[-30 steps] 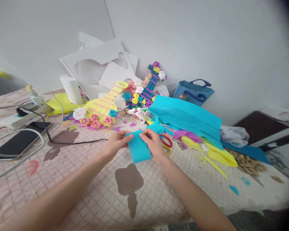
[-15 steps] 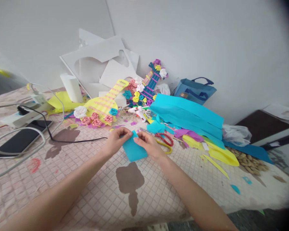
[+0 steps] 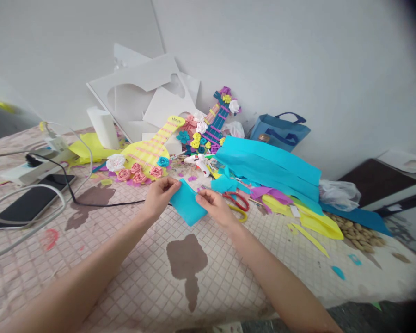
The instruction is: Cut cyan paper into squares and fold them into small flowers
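Observation:
A small blue piece of crepe paper is held above the table between my two hands. My left hand pinches its upper left corner between thumb and fingers. At the right edge, my right hand grips it the same way. Just beyond my right hand lie scissors with one red and one yellow handle. Behind my hands rests a yellow guitar-shaped cutout with paper flowers along its lower edge. A white glue gun sits a little farther back.
Large blue paper and yellow paper strips lie to the right, near peanuts. A phone, cables and a power strip occupy the left. White foam boards and a blue bag stand by the wall.
The blue paper has turned and shifted slightly up and left. My hands have moved apart, the left one going left, and now hold the paper by separate corners.

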Demonstrator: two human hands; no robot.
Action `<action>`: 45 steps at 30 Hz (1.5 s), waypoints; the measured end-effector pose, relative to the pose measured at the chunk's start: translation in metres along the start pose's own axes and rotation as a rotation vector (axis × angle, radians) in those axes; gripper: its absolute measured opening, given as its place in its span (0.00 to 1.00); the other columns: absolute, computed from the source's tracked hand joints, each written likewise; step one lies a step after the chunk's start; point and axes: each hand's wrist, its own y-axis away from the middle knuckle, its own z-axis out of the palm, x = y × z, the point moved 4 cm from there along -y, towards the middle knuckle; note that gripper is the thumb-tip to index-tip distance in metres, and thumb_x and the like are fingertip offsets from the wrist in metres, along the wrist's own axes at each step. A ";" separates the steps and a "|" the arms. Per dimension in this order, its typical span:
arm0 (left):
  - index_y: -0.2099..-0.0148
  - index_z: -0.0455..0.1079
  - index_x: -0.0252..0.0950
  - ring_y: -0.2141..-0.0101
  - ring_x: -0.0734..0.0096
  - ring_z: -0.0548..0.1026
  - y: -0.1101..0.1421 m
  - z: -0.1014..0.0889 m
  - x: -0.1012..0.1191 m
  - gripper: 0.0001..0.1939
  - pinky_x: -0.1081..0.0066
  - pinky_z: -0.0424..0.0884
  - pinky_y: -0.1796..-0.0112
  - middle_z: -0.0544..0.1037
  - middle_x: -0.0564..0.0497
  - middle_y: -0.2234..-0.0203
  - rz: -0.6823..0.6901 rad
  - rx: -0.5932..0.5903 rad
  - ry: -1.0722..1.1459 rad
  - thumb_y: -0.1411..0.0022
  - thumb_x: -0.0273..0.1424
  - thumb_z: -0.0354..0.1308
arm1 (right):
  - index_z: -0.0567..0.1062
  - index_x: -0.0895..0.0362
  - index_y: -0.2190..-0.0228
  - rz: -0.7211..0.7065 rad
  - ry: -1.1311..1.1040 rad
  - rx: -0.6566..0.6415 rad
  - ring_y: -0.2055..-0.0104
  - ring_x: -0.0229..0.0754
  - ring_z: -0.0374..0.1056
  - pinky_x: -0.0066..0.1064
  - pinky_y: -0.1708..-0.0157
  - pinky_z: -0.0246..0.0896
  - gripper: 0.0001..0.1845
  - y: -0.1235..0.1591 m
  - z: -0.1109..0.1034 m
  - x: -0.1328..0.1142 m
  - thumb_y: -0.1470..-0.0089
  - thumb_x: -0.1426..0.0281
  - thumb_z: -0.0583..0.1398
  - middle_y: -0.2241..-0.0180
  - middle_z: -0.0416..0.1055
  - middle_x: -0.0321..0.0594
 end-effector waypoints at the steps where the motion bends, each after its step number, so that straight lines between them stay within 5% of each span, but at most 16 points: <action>1: 0.73 0.68 0.33 0.79 0.76 0.63 0.000 0.000 0.000 0.15 0.76 0.58 0.79 0.68 0.54 0.81 0.003 0.005 -0.005 0.49 0.42 0.61 | 0.70 0.55 0.68 0.022 -0.022 -0.026 0.69 0.38 0.63 0.30 0.69 0.59 0.15 0.001 0.002 0.001 0.54 0.58 0.64 0.70 0.69 0.35; 11: 0.75 0.67 0.33 0.79 0.78 0.61 -0.006 -0.008 -0.005 0.16 0.76 0.55 0.78 0.66 0.56 0.83 -0.012 0.099 0.074 0.51 0.41 0.63 | 0.69 0.56 0.72 0.104 -0.085 0.031 0.75 0.35 0.62 0.29 0.74 0.62 0.18 -0.002 -0.001 0.009 0.58 0.57 0.65 0.76 0.66 0.32; 20: 0.74 0.66 0.34 0.80 0.77 0.61 -0.007 -0.009 -0.011 0.17 0.75 0.55 0.78 0.65 0.57 0.83 -0.118 0.158 0.161 0.54 0.42 0.64 | 0.69 0.56 0.69 0.203 -0.212 0.047 0.71 0.39 0.66 0.33 0.72 0.65 0.22 -0.004 -0.003 0.014 0.61 0.55 0.67 0.70 0.69 0.36; 29: 0.73 0.67 0.33 0.78 0.76 0.63 0.003 0.004 0.001 0.17 0.75 0.59 0.77 0.68 0.54 0.81 -0.122 -0.093 0.071 0.51 0.43 0.62 | 0.66 0.54 0.54 -0.060 -0.036 -0.153 0.61 0.41 0.66 0.33 0.62 0.61 0.25 0.002 -0.004 -0.014 0.50 0.55 0.62 0.64 0.69 0.40; 33: 0.73 0.67 0.33 0.77 0.75 0.65 0.012 0.014 0.014 0.15 0.75 0.60 0.76 0.69 0.53 0.80 -0.022 -0.253 -0.048 0.47 0.42 0.59 | 0.69 0.54 0.60 -0.100 0.039 -0.082 0.63 0.40 0.66 0.31 0.64 0.61 0.20 0.007 0.000 -0.021 0.52 0.58 0.64 0.65 0.69 0.38; 38: 0.72 0.70 0.33 0.75 0.72 0.68 0.018 0.019 0.022 0.13 0.74 0.62 0.74 0.73 0.51 0.79 0.158 -0.277 -0.255 0.44 0.39 0.57 | 0.68 0.56 0.70 -0.153 0.154 0.015 0.71 0.36 0.62 0.29 0.70 0.58 0.13 0.008 0.003 -0.024 0.52 0.60 0.63 0.72 0.66 0.33; 45: 0.70 0.71 0.33 0.73 0.69 0.70 0.018 0.021 0.019 0.14 0.71 0.65 0.71 0.75 0.49 0.76 0.136 -0.282 -0.275 0.43 0.40 0.57 | 0.67 0.56 0.74 -0.199 0.122 0.034 0.74 0.34 0.58 0.27 0.74 0.54 0.09 0.006 0.001 -0.023 0.47 0.64 0.59 0.76 0.62 0.32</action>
